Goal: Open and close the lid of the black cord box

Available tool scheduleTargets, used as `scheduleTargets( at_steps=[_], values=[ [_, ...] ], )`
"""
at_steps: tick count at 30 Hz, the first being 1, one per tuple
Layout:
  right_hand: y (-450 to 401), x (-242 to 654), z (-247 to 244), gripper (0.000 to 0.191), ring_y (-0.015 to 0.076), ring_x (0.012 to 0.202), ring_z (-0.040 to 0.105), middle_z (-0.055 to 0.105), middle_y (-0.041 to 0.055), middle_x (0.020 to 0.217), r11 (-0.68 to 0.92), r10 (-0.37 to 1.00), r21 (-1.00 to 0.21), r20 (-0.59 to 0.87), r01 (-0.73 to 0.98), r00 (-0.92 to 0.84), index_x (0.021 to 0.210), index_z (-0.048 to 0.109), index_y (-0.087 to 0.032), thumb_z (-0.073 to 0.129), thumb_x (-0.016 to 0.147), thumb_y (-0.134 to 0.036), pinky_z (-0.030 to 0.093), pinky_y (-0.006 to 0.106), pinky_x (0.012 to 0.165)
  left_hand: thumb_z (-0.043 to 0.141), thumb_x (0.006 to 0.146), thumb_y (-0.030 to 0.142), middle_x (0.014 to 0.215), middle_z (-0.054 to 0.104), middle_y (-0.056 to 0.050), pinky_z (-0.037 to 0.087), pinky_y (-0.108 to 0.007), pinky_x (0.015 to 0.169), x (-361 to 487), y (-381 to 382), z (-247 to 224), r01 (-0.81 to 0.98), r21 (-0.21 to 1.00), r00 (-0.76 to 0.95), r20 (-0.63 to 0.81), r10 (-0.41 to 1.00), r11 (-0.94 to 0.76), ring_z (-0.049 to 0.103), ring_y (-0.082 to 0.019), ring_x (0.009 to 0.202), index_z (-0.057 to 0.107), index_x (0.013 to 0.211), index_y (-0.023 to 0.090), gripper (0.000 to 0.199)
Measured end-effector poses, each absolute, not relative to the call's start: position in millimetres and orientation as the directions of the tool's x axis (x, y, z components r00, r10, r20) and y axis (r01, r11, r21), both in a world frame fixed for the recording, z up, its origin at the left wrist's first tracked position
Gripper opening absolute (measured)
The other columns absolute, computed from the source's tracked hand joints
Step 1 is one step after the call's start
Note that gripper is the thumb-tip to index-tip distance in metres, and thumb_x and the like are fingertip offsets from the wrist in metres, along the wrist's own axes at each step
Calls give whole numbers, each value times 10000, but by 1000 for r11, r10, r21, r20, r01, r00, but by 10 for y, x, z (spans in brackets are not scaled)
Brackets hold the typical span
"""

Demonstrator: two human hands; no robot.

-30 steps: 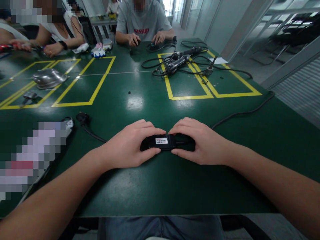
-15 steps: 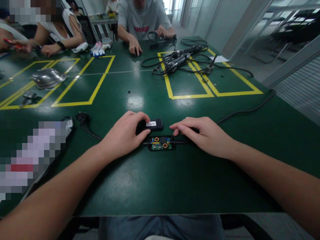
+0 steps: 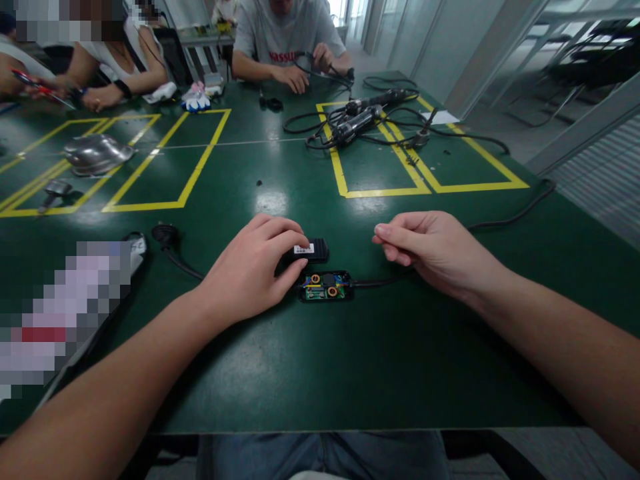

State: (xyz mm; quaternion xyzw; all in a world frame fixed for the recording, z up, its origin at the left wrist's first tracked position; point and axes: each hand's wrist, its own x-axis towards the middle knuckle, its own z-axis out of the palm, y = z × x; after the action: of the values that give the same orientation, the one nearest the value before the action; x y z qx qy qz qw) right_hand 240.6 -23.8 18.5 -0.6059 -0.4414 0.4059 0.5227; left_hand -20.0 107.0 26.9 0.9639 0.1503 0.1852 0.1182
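Note:
My left hand (image 3: 255, 267) is curled over the left end of a black case cover (image 3: 323, 251) with a white label. Its fingertips touch the label side and the thumb lies along the near edge. Just nearer to me, the open half of a black case (image 3: 326, 287) holds a green circuit board with copper coils and coloured wires. To its right, my right hand (image 3: 420, 247) is raised off the table, thumb and fingers pinched together; anything between them is too small to make out. A black cable (image 3: 380, 283) runs from the case beneath that hand.
A black plug (image 3: 165, 233) and a blurred-out package (image 3: 75, 300) lie at left. Farther off are a shiny metal part (image 3: 97, 157), yellow tape frames, and black corded tools (image 3: 355, 123). Several people sit around the green table (image 3: 300, 373); one across handles a black cable.
My right hand has moved right and up, away from the case, its fingers now pinched. My left hand has slid slightly right over the cover. The person opposite has shifted a hand right.

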Motion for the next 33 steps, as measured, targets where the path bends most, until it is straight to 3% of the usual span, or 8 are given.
scheduleTargets(
  at_steps=[4,6,8,10,12,21,33],
  values=[
    [-271,2416,181,703,107,510,313,385,-69,506,12,958,-958,93,286,270,564,427,-253,853,905,-696,280,290,506,614,1036,300,991,761,-82,549,-390,824,-251,1052,382,223,304,925,236,300,-926,692,-251,925,747,1044,189,174],
    [-300,2405,184,600,123,536,364,437,-55,565,60,972,-901,152,431,181,628,478,-249,782,994,-615,308,291,517,645,992,290,907,732,-47,504,-344,734,-274,1045,428,219,335,951,138,277,-917,674,-215,814,712,978,204,110],
    [-333,2375,185,376,153,612,502,593,-18,682,149,979,-821,202,552,36,771,618,-240,735,1029,-487,401,295,564,664,946,257,862,713,-25,459,-321,680,-284,1037,453,227,353,962,62,265,-907,641,-191,735,665,927,213,48],
    [-361,2336,179,150,174,698,592,698,13,811,245,967,-739,236,627,-99,929,695,-230,742,988,-360,474,306,636,660,922,227,827,696,-13,419,-314,646,-282,1027,459,239,368,964,19,264,-899,605,-179,679,625,898,218,43],
    [-377,2306,166,89,175,720,621,727,16,853,296,955,-671,220,679,-199,992,713,-225,768,936,-267,489,305,664,640,928,209,795,679,-2,384,-311,624,-269,1017,459,248,395,964,-12,265,-885,577,-174,641,611,893,224,49],
    [-395,2279,121,42,147,636,589,722,3,825,345,938,-570,239,745,-251,955,705,-218,719,994,-226,435,289,597,617,975,205,725,638,27,355,-301,617,-247,1004,481,283,510,955,-71,288,-813,543,-160,598,616,885,228,93],
    [-421,2309,142,65,136,609,559,654,-9,767,393,913,-603,344,694,-218,949,708,-203,659,991,-194,435,277,578,608,937,167,708,627,55,396,-255,594,-292,1034,556,223,606,952,32,304,-763,557,-117,580,628,947,204,42]
  ],
)
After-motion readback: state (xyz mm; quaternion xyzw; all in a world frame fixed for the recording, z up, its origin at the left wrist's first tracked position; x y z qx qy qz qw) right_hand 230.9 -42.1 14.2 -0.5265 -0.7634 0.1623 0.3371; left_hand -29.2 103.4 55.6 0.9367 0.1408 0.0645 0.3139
